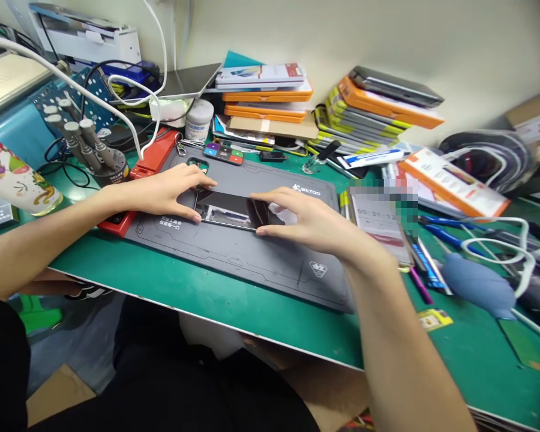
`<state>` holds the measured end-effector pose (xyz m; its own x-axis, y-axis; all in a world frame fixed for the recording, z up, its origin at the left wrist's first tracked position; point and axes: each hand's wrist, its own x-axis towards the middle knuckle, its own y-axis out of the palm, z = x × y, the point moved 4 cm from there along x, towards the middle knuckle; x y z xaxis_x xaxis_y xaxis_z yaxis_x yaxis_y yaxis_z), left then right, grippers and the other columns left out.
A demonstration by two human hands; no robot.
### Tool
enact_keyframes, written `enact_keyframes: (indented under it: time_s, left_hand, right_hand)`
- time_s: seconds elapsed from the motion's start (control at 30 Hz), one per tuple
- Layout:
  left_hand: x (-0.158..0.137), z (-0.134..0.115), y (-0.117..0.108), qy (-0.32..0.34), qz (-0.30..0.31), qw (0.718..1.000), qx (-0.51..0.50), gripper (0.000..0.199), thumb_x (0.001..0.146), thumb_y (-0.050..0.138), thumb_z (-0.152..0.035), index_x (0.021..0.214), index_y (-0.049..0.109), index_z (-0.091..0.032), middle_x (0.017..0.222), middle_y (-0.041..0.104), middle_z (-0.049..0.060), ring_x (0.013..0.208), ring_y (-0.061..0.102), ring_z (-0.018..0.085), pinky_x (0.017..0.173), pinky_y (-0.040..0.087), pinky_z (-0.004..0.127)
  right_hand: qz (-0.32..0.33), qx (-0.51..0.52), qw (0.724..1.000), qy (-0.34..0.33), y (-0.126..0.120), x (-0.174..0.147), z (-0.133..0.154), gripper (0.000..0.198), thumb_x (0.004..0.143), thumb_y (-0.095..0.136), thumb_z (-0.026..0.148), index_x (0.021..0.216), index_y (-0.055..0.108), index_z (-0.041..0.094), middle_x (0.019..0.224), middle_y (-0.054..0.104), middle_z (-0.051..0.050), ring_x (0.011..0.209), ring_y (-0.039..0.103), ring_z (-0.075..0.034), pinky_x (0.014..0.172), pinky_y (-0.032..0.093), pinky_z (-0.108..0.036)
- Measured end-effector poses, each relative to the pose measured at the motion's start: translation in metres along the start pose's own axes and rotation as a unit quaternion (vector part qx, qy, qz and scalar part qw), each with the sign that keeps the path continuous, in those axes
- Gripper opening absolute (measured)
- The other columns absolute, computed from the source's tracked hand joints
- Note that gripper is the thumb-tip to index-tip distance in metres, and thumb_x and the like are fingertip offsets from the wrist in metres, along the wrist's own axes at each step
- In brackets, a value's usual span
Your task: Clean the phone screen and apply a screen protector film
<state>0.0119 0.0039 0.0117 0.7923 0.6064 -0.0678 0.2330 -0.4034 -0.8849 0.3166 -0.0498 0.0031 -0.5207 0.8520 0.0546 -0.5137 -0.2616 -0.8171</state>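
Observation:
A smartphone (227, 210) lies lengthwise with its glossy dark screen up, on a grey work mat (234, 258). Its screen reflects the surroundings. My left hand (171, 189) grips the phone's left end, the thumb at the near edge and the fingers over the far edge. At the other end, my right hand (308, 219) holds it between thumb and forefinger; its remaining fingers are partly hidden behind the hand. Left of the mat is a red device (155, 153), partly covered by my left forearm.
Behind the mat stand a white jar (199, 120) and stacked orange boxes (267, 96). A screwdriver holder (110, 171) and a patterned bottle (18, 174) are at left. On the right lie another phone (378, 225), blue-handled pliers (450, 234) and a blue air blower (477, 285).

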Motion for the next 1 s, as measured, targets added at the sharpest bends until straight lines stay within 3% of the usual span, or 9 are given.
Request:
enact_keyframes:
  time_s: [0.3,0.5,0.6,0.8,1.0]
  left_hand:
    - [0.003,0.001,-0.001,-0.003,0.001,1.000,0.006,0.093,0.093,0.074,-0.069,0.170,0.048,-0.024,0.159,0.060,0.014,0.151,0.049,0.035,0.126,0.041,0.045]
    - [0.002,0.001,0.001,0.011,-0.013,1.000,-0.026,0.099,0.093,0.075,-0.068,0.177,0.038,-0.031,0.160,0.052,0.011,0.143,0.055,0.031,0.122,0.044,0.039]
    - [0.000,0.001,0.003,0.007,-0.015,1.000,-0.024,0.103,0.091,0.075,-0.071,0.178,0.035,-0.031,0.165,0.048,0.011,0.149,0.051,0.033,0.126,0.041,0.040]
    - [0.001,0.000,0.004,0.006,-0.007,1.000,0.008,0.086,0.091,0.074,-0.075,0.158,0.058,-0.024,0.155,0.060,0.013,0.147,0.049,0.035,0.125,0.041,0.044]
    - [0.001,-0.002,0.001,0.005,-0.021,1.000,0.015,0.082,0.093,0.074,-0.075,0.153,0.059,-0.022,0.150,0.063,0.013,0.139,0.054,0.033,0.119,0.043,0.041]
  right_hand:
    - [0.006,0.094,0.995,0.031,0.002,0.006,-0.016,0.081,0.082,0.091,0.064,0.154,0.073,0.034,0.150,0.069,-0.011,0.132,0.067,-0.036,0.121,0.055,-0.058]
    - [-0.018,0.132,0.990,0.041,0.006,0.006,-0.019,0.092,0.077,0.097,0.061,0.161,0.067,0.039,0.147,0.064,-0.011,0.135,0.063,-0.037,0.120,0.055,-0.061]
    - [-0.028,0.145,0.988,0.036,0.008,0.004,-0.015,0.092,0.077,0.098,0.061,0.160,0.067,0.040,0.146,0.061,-0.011,0.141,0.059,-0.040,0.121,0.054,-0.062]
    - [-0.032,0.175,0.983,0.039,0.010,0.005,-0.013,0.086,0.075,0.100,0.058,0.154,0.072,0.038,0.142,0.060,-0.012,0.142,0.057,-0.041,0.120,0.053,-0.063]
    - [-0.035,0.205,0.977,0.048,0.014,0.007,-0.015,0.081,0.071,0.101,0.055,0.146,0.077,0.036,0.140,0.058,-0.011,0.140,0.057,-0.041,0.120,0.052,-0.061]
